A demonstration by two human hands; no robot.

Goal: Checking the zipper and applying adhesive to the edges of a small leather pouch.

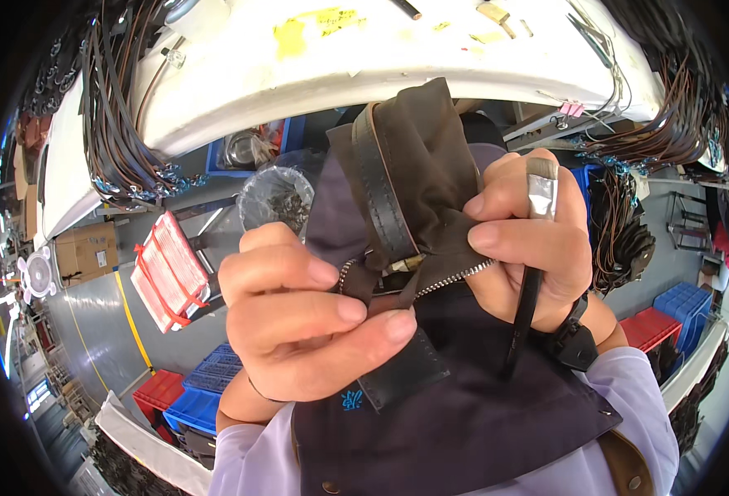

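Note:
Between my hands, in front of my dark apron, is a dark brown fabric bag (pixel 431 157) with a stitched black leather strap (pixel 378 194). A metal zipper (pixel 457 277) runs along the bag's lower edge, spread apart there. My left hand (pixel 298 322) pinches the edge by the zipper's left end, fingers closed. On the other side, my right hand (pixel 546 256) grips the fabric between thumb and finger. That hand also holds a flat brush (pixel 542 198), bristles up and black handle slanting down. Below my left fingers hangs a black leather piece (pixel 406 369); its attachment is hidden.
A white worktable (pixel 364 70) curves across the far side. Bunches of straps hang at its left (pixel 116 107) and right (pixel 670 124). Beneath stand a blue bin (pixel 216 157) and a plastic-lined bin (pixel 253 198). A tied pinkish stack (pixel 166 269) and crates (pixel 162 388) are at left.

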